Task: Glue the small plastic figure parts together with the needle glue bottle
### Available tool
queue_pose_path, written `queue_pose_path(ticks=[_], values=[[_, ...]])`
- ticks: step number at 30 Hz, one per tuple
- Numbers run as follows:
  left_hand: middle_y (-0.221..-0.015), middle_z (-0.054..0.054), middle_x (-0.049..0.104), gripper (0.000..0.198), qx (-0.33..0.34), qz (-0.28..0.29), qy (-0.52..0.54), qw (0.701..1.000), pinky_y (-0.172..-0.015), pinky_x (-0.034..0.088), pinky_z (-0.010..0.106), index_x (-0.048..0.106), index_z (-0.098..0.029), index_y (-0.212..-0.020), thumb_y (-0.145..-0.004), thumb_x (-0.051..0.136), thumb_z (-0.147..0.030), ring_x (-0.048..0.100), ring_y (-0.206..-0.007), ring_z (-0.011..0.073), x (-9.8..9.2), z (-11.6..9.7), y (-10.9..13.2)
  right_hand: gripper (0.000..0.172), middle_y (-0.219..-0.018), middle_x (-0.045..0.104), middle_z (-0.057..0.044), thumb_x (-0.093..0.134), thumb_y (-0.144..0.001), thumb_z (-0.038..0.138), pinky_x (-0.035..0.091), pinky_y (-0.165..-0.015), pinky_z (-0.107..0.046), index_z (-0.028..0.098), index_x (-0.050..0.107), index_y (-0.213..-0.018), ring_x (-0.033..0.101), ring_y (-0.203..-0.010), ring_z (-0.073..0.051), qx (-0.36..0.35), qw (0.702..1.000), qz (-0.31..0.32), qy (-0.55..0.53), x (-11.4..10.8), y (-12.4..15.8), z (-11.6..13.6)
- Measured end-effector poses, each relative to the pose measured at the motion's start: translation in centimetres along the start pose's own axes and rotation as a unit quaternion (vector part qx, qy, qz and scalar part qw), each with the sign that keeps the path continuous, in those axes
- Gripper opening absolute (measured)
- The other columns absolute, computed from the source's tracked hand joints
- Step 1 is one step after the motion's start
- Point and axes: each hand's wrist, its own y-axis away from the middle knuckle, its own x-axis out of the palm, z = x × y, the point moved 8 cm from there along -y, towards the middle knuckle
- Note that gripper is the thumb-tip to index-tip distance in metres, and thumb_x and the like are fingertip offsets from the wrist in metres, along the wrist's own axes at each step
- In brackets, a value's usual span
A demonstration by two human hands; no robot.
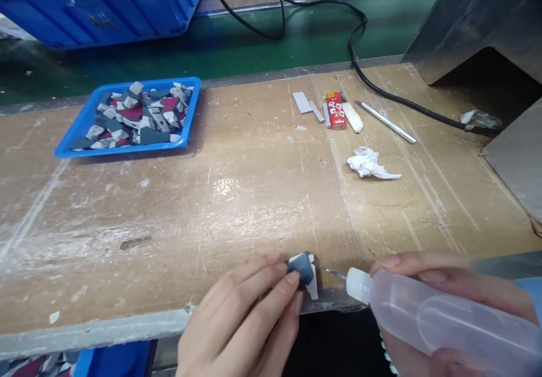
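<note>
My left hand (245, 315) pinches a small dark blue-grey and white plastic part (302, 267) at the front edge of the table. Closed around a translucent squeeze bottle (449, 320), my right hand (478, 284) tilts it so that it lies almost level. The bottle has a white cap and a thin metal needle tip (334, 274). That tip points left at the part, with a small gap between them. Whether any liquid comes out is too small to tell.
A blue tray (192, 114) of grey, white and dark red parts stands back left. Behind it is a large blue crate (105, 10). A red lighter (336, 112), a craft knife (387, 122), crumpled tissue (369, 163) and a black cable (389, 92) lie right, near a metal housing (444, 27).
</note>
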Motion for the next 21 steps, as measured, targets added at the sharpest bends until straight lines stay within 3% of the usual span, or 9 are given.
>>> queue_pose_path(ticks=[4,9,12,16,21], values=[[-0.109,0.003,0.076,0.015,0.078,0.075,0.005,0.994,-0.095,0.059,0.024,0.073,-0.015,-0.107,-0.092,0.07,-0.015,0.071,-0.105,0.015,0.8,-0.3,-1.2,0.036,-0.104,0.07,-0.001,0.075,-0.088,0.032,0.059,-0.086,-0.025,0.019,0.064,-0.119,0.068,-0.097,-0.015,-0.013,0.999,-0.043,-0.008,0.2,-0.5,0.8],[-0.104,0.003,0.078,0.012,0.146,0.129,-0.055,0.979,-0.078,0.064,0.029,0.072,-0.014,-0.103,-0.099,0.061,-0.018,0.075,-0.089,0.0167,1.2,-1.0,-1.9,0.027,-0.092,0.064,-0.005,0.07,-0.091,0.03,0.06,-0.073,-0.032,0.018,0.064,-0.114,0.069,-0.088,-0.019,-0.006,0.999,-0.033,0.005,0.5,-0.2,0.6],[-0.104,0.009,0.078,0.01,0.2,0.116,-0.08,0.97,-0.072,0.063,0.034,0.069,-0.008,-0.102,-0.097,0.062,-0.009,0.075,-0.088,0.0202,1.3,-1.6,-1.7,0.024,-0.083,0.06,-0.003,0.072,-0.087,0.031,0.059,-0.06,-0.033,0.019,0.066,-0.107,0.068,-0.078,-0.019,-0.027,0.994,-0.101,-0.004,0.7,-0.1,0.9],[-0.095,0.011,0.077,0.009,0.201,0.089,-0.075,0.973,-0.074,0.062,0.033,0.069,-0.005,-0.096,-0.088,0.071,-0.001,0.074,-0.086,0.0189,1.4,-1.3,-1.5,0.022,-0.077,0.057,0.0,0.074,-0.086,0.036,0.057,-0.054,-0.029,0.02,0.066,-0.098,0.066,-0.069,-0.016,-0.015,0.978,-0.204,0.033,0.6,0.0,0.8],[-0.094,0.014,0.076,0.011,0.175,0.097,-0.052,0.978,-0.078,0.063,0.032,0.068,-0.003,-0.092,-0.084,0.074,0.002,0.073,-0.091,0.0188,1.4,-1.3,-1.2,0.025,-0.085,0.059,-0.001,0.069,-0.089,0.027,0.06,-0.067,-0.03,0.018,0.064,-0.111,0.069,-0.078,-0.017,-0.054,0.995,-0.086,0.025,2.6,-0.8,1.4]])
